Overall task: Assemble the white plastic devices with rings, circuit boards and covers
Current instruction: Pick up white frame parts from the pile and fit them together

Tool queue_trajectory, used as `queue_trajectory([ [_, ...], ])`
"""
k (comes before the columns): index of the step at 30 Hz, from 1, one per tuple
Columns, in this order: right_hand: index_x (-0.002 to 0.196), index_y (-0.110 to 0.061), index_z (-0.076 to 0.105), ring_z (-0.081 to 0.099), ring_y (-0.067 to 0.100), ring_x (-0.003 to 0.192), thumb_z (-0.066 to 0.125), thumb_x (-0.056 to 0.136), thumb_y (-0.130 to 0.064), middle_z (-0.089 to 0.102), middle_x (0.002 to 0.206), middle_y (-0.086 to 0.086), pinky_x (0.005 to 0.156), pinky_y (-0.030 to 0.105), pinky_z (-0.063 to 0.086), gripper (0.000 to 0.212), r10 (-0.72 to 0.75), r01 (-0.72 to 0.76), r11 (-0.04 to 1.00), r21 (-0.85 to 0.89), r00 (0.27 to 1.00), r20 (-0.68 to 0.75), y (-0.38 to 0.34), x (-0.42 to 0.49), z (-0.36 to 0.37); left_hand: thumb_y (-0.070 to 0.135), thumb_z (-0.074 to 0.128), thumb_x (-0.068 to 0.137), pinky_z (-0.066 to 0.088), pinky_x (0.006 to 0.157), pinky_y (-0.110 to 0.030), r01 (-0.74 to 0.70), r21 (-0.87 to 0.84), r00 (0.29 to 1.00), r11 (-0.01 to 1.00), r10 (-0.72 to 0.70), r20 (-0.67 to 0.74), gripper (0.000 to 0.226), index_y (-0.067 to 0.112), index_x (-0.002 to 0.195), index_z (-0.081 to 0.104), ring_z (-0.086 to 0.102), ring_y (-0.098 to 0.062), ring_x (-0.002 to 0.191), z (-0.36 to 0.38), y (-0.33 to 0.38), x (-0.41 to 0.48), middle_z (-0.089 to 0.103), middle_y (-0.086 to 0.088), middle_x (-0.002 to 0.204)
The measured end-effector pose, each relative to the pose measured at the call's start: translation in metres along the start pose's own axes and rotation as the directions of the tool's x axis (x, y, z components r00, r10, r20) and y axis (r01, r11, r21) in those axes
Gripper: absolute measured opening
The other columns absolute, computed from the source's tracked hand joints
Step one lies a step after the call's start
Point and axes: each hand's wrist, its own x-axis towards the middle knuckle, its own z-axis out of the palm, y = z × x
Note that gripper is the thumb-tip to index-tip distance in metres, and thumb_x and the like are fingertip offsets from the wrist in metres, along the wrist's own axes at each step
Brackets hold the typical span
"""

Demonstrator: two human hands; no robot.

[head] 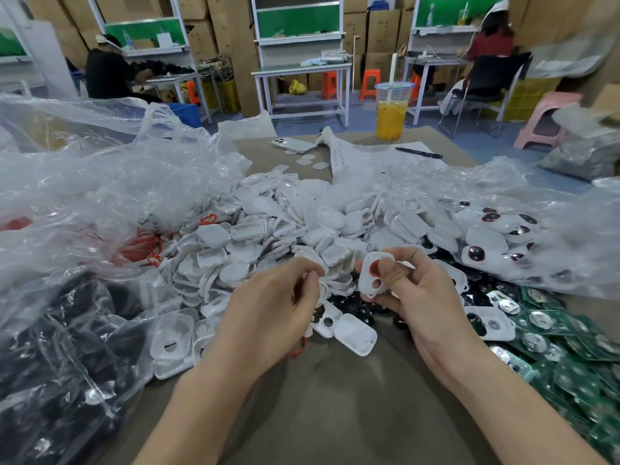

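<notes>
The brown bench (335, 414) is heaped with loose white shells (285, 223), and green circuit boards (587, 364) lie spread at its right side. My right hand (419, 290) grips one white housing (375, 280) above the near edge of the heap, the thumb resting by the red ring (372, 269) in its upper hole. My left hand (275, 307) hovers just beside it with fingers curled; I cannot tell whether it pinches anything.

You are sitting in a small assembly workshop: your brown-topped bench (335, 414) is heaped with loose white plastic shells (285, 213) and flat green circuit boards (570, 357). Ahead stand white steel-framed workbenches (302, 70), stacked brown cardboard cartons (228, 28) and another seated worker (107, 75).
</notes>
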Motion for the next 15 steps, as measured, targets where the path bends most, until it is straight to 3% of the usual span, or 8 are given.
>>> queue_trajectory([
  [4,0.101,-0.012,0.062,0.070,0.016,0.077,0.064,0.091,-0.029,0.074,0.090,0.012,0.071,0.023,0.058,0.020,0.007,-0.006,1.000,0.013,0.999,-0.031,-0.003,0.000,-0.004,0.027,0.055,0.095,0.035,0.056,-0.023,-0.017,-0.004,0.992,1.000,0.018,0.123,0.016,0.034,0.088,0.068,0.050,-0.002,0.055,-0.019,-0.012,0.001,0.054,0.025,0.060],
  [6,0.102,-0.010,0.063,0.070,0.015,0.076,0.066,0.085,-0.031,0.072,0.085,0.011,0.069,0.021,0.057,0.027,0.020,-0.019,0.998,0.059,1.000,-0.018,-0.004,0.000,-0.005,0.030,0.054,0.091,0.037,0.056,-0.020,0.010,-0.021,0.993,1.000,-0.008,0.120,0.016,0.036,0.082,0.066,0.051,-0.007,0.053,-0.027,-0.015,0.002,0.056,0.021,0.061],
  [9,0.097,-0.009,0.062,0.072,0.016,0.078,0.066,0.086,-0.025,0.073,0.086,0.007,0.068,0.025,0.059,0.020,0.063,-0.074,0.968,0.239,0.997,0.051,-0.006,0.001,-0.003,0.035,0.056,0.091,0.039,0.053,-0.016,0.039,0.002,0.977,0.999,-0.039,0.210,0.013,0.038,0.082,0.065,0.055,-0.006,0.052,-0.033,-0.014,0.000,0.060,0.019,0.064],
  [12,0.096,-0.011,0.059,0.074,0.021,0.080,0.064,0.086,-0.023,0.076,0.103,0.013,0.065,0.029,0.060,0.017,0.103,-0.151,0.883,0.444,0.986,0.131,-0.011,0.001,-0.003,0.043,0.059,0.092,0.053,0.056,-0.025,0.108,0.014,0.911,0.994,-0.104,0.400,0.009,0.037,0.087,0.064,0.063,-0.004,0.048,-0.036,-0.014,-0.004,0.067,0.019,0.070],
  [15,0.107,-0.011,0.058,0.075,0.021,0.080,0.063,0.087,-0.023,0.075,0.112,0.015,0.062,0.029,0.060,0.024,0.144,-0.203,0.843,0.497,0.977,0.155,-0.013,0.003,-0.004,0.056,0.066,0.085,0.048,0.059,-0.017,0.066,0.100,0.885,0.993,-0.104,0.454,0.018,0.040,0.090,0.063,0.065,0.001,0.064,-0.036,-0.015,-0.005,0.066,0.024,0.082],
])
